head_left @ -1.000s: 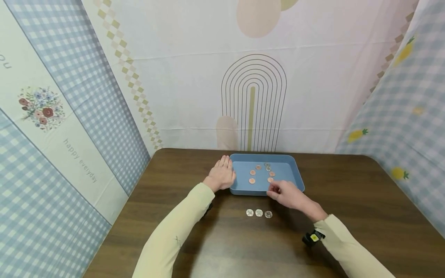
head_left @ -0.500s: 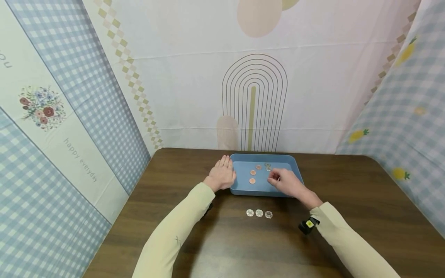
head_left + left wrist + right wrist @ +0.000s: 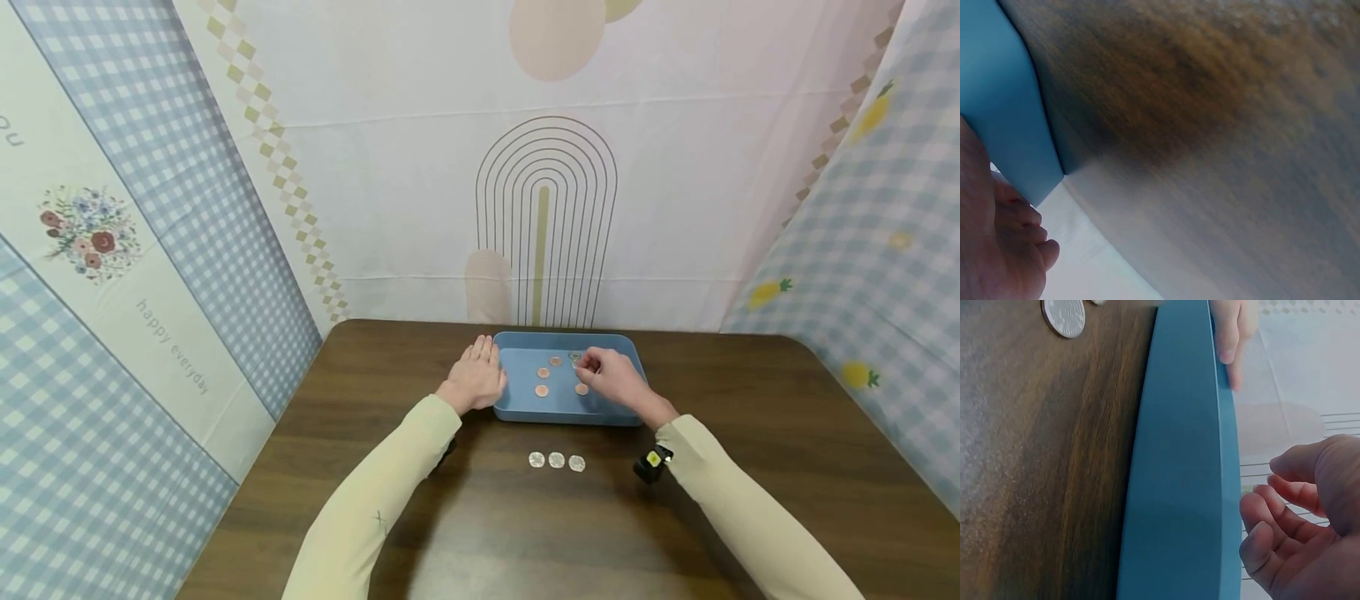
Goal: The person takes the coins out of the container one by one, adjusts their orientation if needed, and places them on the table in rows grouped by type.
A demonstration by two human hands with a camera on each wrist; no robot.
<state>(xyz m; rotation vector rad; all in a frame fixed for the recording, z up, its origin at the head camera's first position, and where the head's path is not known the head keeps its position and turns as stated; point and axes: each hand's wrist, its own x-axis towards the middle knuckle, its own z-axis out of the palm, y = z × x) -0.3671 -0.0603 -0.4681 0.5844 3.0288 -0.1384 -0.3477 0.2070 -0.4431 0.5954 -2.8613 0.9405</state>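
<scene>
In the head view my left hand [image 3: 477, 375] lies with straight fingers along the left wall of a shallow blue tray [image 3: 517, 416]. My right hand [image 3: 617, 377] hovers over the tray's right half, fingers loosely bent. The right wrist view shows a gap between thumb and fingertips, with nothing visible between them. Close to those fingertips is a silver coin [image 3: 574, 356]; another beside it is mostly covered by the hand. Several copper coins lie in the tray, including one copper coin [image 3: 582, 389] below the right hand and another copper coin [image 3: 542, 390] nearer the left hand.
Three silver coins [image 3: 557, 460] lie in a row on the dark wooden table [image 3: 525, 533], in front of the tray. A patterned white cloth [image 3: 390, 200] hangs behind the table, with checked cloth at both sides.
My right hand has moved from the tray's front rim back over its right half, towards the silver coins inside. The left hand and the row on the table stay put.
</scene>
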